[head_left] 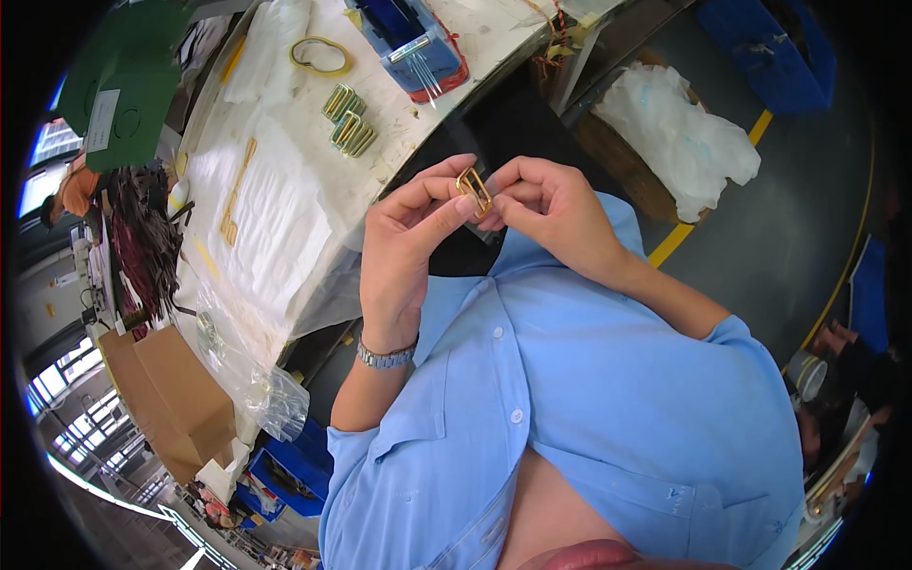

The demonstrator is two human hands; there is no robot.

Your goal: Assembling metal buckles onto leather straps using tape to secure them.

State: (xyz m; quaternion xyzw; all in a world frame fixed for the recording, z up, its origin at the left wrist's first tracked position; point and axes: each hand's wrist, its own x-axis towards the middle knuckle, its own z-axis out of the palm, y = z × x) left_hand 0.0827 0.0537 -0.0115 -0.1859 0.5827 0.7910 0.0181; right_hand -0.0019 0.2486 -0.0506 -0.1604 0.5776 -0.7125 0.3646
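A small gold metal slide buckle [474,192], a rectangular frame with a bar, is held up in front of my chest, off the table's edge. My left hand [410,220] pinches it between thumb and fingers on one side. My right hand [551,201] is closed with its thumb and fingertips at the buckle's other side; the exact contact is partly hidden. On the table by my left hand lie two small stacks of similar buckles, one stack [342,103] just beyond the other stack [353,136]. Farther left, a long row of gold buckles [237,195] rests on white sheeting.
The pale worktable [399,133] carries a tape roll [321,57] and a blue container [404,43] with thin metal pins. Clear plastic [256,370] hangs near a cardboard box [171,399]. At right, a white plastic bag [670,133] sits beside a blue crate [774,52].
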